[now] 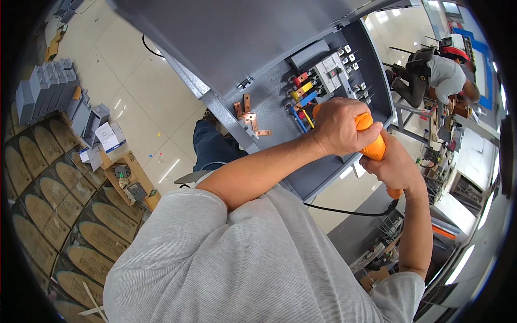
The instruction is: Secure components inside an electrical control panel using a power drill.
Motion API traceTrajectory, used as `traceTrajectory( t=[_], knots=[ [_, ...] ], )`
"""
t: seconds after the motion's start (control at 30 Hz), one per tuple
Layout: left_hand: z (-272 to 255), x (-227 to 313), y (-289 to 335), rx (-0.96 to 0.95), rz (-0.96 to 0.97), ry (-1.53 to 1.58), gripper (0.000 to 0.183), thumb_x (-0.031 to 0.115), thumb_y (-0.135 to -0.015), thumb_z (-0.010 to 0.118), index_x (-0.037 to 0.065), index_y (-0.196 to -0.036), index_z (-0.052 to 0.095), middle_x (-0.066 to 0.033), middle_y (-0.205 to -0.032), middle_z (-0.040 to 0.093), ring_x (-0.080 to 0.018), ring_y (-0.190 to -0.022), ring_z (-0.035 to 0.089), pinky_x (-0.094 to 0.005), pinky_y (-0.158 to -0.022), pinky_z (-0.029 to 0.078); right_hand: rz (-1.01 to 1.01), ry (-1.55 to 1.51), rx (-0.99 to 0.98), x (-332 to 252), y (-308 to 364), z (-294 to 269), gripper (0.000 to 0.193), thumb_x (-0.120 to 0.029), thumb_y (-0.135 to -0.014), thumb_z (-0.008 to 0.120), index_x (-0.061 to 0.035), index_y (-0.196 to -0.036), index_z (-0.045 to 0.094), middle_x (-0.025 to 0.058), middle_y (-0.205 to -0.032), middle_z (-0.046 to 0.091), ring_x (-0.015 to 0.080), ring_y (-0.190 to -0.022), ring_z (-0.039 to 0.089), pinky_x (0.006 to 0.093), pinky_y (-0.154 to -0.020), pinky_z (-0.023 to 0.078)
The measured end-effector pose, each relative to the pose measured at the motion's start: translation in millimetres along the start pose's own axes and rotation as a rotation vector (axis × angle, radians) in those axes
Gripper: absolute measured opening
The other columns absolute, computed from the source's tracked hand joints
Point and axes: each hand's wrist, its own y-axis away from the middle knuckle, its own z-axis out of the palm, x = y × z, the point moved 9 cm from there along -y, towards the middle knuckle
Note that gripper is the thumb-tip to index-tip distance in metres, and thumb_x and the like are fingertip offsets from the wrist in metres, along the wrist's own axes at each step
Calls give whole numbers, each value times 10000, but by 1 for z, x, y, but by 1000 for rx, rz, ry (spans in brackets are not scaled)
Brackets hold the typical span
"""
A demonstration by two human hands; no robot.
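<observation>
Orange tool [377,149] was clamped in both fists right of the frame's centre, by the grey box's [272,97] right edge. The left hand [340,128] was wrapped around its body, the right hand [396,161] around its grip just below; whether the fists touched, I couldn't tell. From the grip's end, a black cable [344,212] ran leftward. Inside the box, a breaker [328,74] sat right of upper centre, coloured bars [308,99] beside it, copper pieces [246,102] farther left.
</observation>
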Motion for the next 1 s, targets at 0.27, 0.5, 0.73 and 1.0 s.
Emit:
traceTrajectory(
  t=[0.27, 0.5, 0.73, 1.0],
  knots=[
    [0, 1, 1, 7, 26, -7, 266, 304, -819, 779, 58, -778, 685, -109, -729, 687, -315, -657, 692, -387, -616, 542, 1, 39, 11, 1, 0, -1, 569, -67, -785, 717, -12, -1328, 557, 223, -1049, 704, 383, -997, 700, 419, -909, 539],
    [1, 0, 2, 10, 4, -15, 266, 304, -819, 779, 57, -781, 688, -112, -734, 690, -316, -659, 692, -389, -621, 545, -9, 55, 12, 0, 1, -2, 569, -66, -783, 715, -18, -1328, 558, 223, -1052, 702, 382, -995, 698, 415, -913, 538],
    [2, 2, 1, -15, 7, -9, 271, 313, -826, 774, 62, -777, 687, -107, -717, 678, -320, -649, 683, -395, -611, 539, 22, 0, 4, 5, 2, 1, 566, -91, -812, 740, -30, -1344, 555, 199, -1061, 707, 358, -998, 699, 407, -922, 532],
    [4, 0, 0, -34, -2, -17, 278, 314, -826, 773, 57, -772, 683, -105, -723, 679, -315, -654, 685, -390, -612, 537, 45, -35, -10, 4, 2, 1, 570, -57, -785, 720, -21, -1331, 561, 197, -1048, 709, 364, -979, 701, 411, -905, 535]
  ],
)
